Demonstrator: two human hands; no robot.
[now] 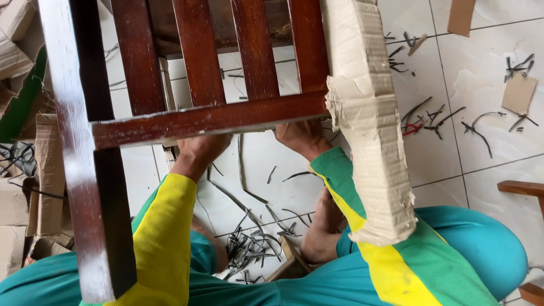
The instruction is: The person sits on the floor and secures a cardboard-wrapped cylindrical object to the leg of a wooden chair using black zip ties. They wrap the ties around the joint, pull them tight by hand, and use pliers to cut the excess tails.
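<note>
Far left: flattened cardboard boxes (22,187) are heaped against the edge of the view, with a strip of green among them. Beside them stands one dark, glossy leg (85,164) of a wooden chair frame (209,120), running top to bottom of the view. From this leg a horizontal rail crosses toward the right, and four vertical slats (198,51) rise from it.

Centre: the left hand (201,150), in a yellow and green sleeve, grips the rail from underneath; its fingers are hidden behind the wood. The right hand (303,139) takes the same rail from below, nearer the right-hand end; its fingers also vanish behind the rail. The hands are set apart, both clamped on the rail, whose long axis runs left to right directly above them.

Right of centre: the second leg is sheathed in torn cardboard wrapping (368,124), just beside the right hand, which is the nearer of the two to it.

Below and right: black strap offcuts (249,246) litter the white tiled floor (481,164), with small cardboard scraps (518,93) further off.
</note>
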